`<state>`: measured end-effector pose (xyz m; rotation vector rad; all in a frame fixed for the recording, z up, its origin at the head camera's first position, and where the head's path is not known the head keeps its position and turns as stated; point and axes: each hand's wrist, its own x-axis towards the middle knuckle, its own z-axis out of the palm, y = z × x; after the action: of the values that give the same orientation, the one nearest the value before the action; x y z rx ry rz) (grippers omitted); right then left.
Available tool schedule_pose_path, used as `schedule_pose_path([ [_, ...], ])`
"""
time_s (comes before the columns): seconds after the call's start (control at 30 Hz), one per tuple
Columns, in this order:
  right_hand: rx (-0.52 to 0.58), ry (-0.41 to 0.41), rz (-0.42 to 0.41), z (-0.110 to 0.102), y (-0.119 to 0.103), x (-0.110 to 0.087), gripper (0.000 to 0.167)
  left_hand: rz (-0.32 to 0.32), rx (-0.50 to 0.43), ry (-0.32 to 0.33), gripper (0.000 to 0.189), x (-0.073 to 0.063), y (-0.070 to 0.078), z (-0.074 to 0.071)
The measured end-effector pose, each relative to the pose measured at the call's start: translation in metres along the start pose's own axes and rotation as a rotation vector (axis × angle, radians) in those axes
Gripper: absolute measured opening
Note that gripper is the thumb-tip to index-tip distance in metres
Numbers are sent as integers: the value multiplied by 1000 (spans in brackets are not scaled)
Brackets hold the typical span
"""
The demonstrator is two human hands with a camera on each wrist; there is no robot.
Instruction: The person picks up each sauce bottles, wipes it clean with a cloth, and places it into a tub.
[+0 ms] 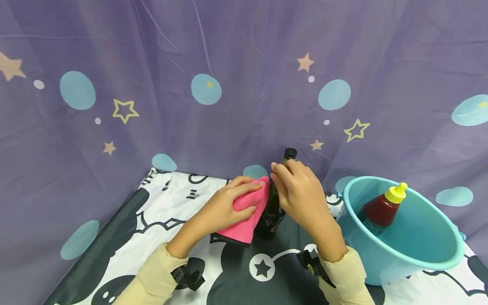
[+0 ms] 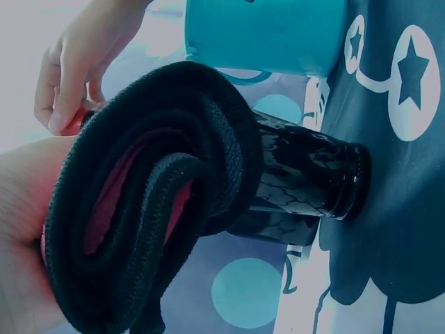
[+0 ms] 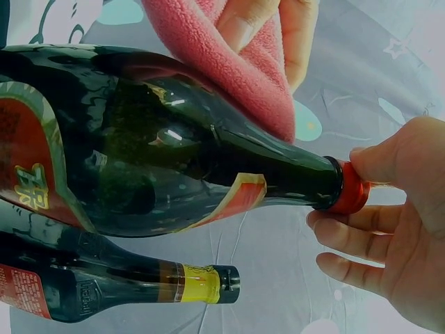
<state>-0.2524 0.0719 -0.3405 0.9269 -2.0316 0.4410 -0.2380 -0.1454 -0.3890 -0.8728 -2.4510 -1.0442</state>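
A dark green glass bottle [image 3: 160,146] with a red cap [image 3: 351,188] and a red label stands upright on the patterned cloth. My right hand [image 1: 303,195] pinches its cap between thumb and fingertips. Bunched in my left hand [image 1: 225,207] is a pink cloth [image 1: 249,212] with a dark border, which lies against the bottle's side. In the left wrist view the folded cloth [image 2: 153,195] covers the bottle's upper part, leaving its base [image 2: 306,167] in sight. Close behind stands a second dark bottle [image 3: 125,275] with a yellow neck band and black cap.
A light blue bucket [image 1: 404,258] stands at the right, holding a red-brown squeeze bottle [image 1: 381,212] with a yellow cap. Black-and-white printed fabric [image 1: 171,203] covers the surface. Behind it hangs a purple curtain [image 1: 244,51] with stars and blue spots.
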Motion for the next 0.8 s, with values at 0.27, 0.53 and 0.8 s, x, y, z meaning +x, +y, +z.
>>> schedule_pose_path([
  [0.27, 6, -11, 16, 1, -2, -6, 18, -19, -10, -28, 51, -5, -2, 3],
  [0.53, 0, -7, 17, 1, -1, -2, 18, -23, -24, -27, 51, -2, -5, 1],
  [0.8, 2, -12, 22, 0, 0, -1, 18, -103, -40, -95, 48, -1, -10, 0],
])
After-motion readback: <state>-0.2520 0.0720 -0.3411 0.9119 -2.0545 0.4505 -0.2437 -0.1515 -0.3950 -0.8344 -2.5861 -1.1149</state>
